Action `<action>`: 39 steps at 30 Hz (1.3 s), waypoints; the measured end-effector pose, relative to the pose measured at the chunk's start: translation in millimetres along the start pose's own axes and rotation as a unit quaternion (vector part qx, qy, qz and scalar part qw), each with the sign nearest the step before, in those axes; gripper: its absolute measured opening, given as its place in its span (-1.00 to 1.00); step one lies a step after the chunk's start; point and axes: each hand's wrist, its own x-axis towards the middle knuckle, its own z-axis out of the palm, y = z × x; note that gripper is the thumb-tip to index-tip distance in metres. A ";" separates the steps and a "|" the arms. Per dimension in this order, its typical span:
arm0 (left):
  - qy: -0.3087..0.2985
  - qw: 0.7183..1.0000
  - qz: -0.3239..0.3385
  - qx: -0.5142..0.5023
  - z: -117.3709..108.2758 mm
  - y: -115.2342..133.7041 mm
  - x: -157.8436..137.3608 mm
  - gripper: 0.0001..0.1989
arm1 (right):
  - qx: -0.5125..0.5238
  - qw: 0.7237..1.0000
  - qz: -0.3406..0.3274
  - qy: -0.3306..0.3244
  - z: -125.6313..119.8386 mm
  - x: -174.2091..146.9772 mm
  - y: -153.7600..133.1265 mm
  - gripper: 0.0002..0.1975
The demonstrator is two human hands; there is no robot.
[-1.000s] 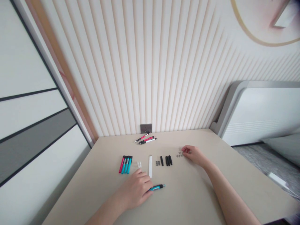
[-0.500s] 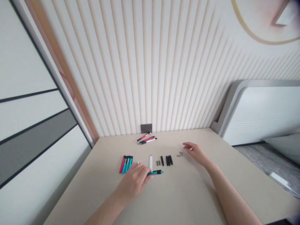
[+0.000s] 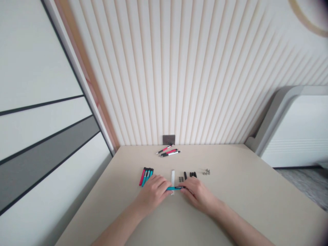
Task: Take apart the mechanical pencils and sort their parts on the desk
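A teal pen barrel (image 3: 171,188) with a black clip end lies sideways between my hands. My left hand (image 3: 156,188) is closed on its left end. The fingers of my right hand (image 3: 196,192) close around the clip end, hiding its tip. White refill tubes (image 3: 173,176) lie behind and beneath the barrel. Black grips (image 3: 185,175) are partly covered by my right hand, with small grey pieces (image 3: 181,179) to their left. By my left hand sit several teal barrels (image 3: 147,174) and one pink barrel (image 3: 142,176), side by side.
Three pens, one of them a white pen (image 3: 171,154), lie at the back of the table (image 3: 217,157). Small metal tips (image 3: 206,172) are scattered right of the grips. A dark socket (image 3: 168,139) is on the ribbed wall; a grey headboard (image 3: 289,126) stands at right.
My right hand has come left from beside the metal tips and taken hold of the clip end of the teal barrel. The view has turned slightly left.
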 end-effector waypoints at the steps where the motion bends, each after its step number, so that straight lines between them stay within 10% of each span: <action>1: 0.001 1.000 -0.006 -0.004 -0.9 -2.0 -0.2 -0.93 | 0.004 1.000 0.010 0.003 -1.7 -0.9 2.9 -0.72; 26: 0.044 0.998 -0.026 -0.028 2.1 -13.8 -2.3 -0.88 | 0.103 0.991 0.077 -0.021 -18.8 -0.5 5.2 -0.66; 39: 0.018 0.999 -0.027 0.030 1.5 -11.0 0.7 -0.82 | -0.042 0.998 0.044 -0.004 -21.2 -0.4 -0.3 -0.67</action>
